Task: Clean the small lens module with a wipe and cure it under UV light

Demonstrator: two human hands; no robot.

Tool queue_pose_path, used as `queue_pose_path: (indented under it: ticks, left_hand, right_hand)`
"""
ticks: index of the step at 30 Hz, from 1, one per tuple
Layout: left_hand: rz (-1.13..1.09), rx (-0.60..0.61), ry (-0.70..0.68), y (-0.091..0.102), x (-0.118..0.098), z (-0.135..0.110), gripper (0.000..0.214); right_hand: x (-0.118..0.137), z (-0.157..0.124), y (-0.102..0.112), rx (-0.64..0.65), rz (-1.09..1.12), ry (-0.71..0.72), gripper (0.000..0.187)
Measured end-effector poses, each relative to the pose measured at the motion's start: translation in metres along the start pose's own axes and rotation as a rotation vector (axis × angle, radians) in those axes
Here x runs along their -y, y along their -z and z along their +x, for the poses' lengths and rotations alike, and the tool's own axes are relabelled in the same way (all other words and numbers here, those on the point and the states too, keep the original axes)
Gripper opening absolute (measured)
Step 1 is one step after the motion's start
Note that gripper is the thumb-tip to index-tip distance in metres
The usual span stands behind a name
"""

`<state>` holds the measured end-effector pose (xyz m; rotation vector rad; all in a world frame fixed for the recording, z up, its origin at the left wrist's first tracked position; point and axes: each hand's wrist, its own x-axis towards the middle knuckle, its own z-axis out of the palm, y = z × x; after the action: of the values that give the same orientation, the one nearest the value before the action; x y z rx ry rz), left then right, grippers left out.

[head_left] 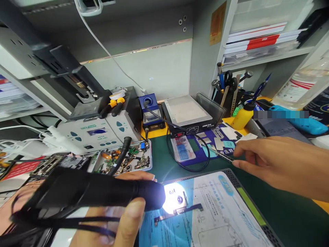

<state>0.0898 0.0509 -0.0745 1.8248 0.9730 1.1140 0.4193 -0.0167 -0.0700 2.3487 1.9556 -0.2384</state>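
Note:
My left hand [123,219] is wrapped round a black flashlight [102,192] with a dangling wrist strap, held low at the left. Its beam falls on a small camera module with a flex cable [180,202] lying on a printed work mat [218,212]. My right hand [277,164] reaches in from the right above the mat's far edge, fingers pinched on thin metal tweezers [219,154] that point left toward the blue pad.
Behind stand a grey soldering station [95,132], a blue tip cleaner [150,109], a hot plate [190,115] and a parts tray [133,157]. A yellow bottle [243,116], tool holder [228,92] and blue pad [205,144] sit right. Shelves hang above.

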Motion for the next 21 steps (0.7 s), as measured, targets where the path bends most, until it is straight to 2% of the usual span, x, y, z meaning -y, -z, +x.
queue_pose_path:
  ticks: [3, 4, 6, 9, 12, 16, 21]
  left_hand:
    - [-0.093, -0.085, 0.172, -0.013, -0.029, -0.004, 0.012]
    - [-0.066, -0.103, 0.193, -0.016, -0.037, -0.005, 0.013]
    - [0.111, -0.109, 0.148, -0.017, -0.044, -0.004, 0.022]
    - [0.346, -0.013, -0.031, -0.012, -0.041, 0.002, 0.024]
    - [0.386, 0.078, -0.155, -0.008, -0.030, 0.008, 0.017]
    - [0.414, 0.070, -0.158, -0.007, -0.023, 0.009, 0.017]
    - [0.326, 0.068, -0.053, -0.005, -0.021, 0.006, 0.024]
  right_hand:
    - [0.000, -0.001, 0.001, -0.010, 0.013, 0.009, 0.026]
    - [0.000, -0.001, 0.001, -0.014, 0.016, 0.013, 0.026]
    - [0.001, -0.001, 0.002, -0.025, 0.013, 0.016, 0.027]
    - [0.000, -0.002, 0.001, -0.032, -0.005, 0.010, 0.027]
    - [-0.002, -0.002, -0.002, -0.046, 0.002, 0.020, 0.026]
    - [-0.005, -0.003, -0.009, -0.093, 0.001, 0.041, 0.027]
    - [-0.007, -0.004, -0.013, -0.117, -0.025, 0.029, 0.027]
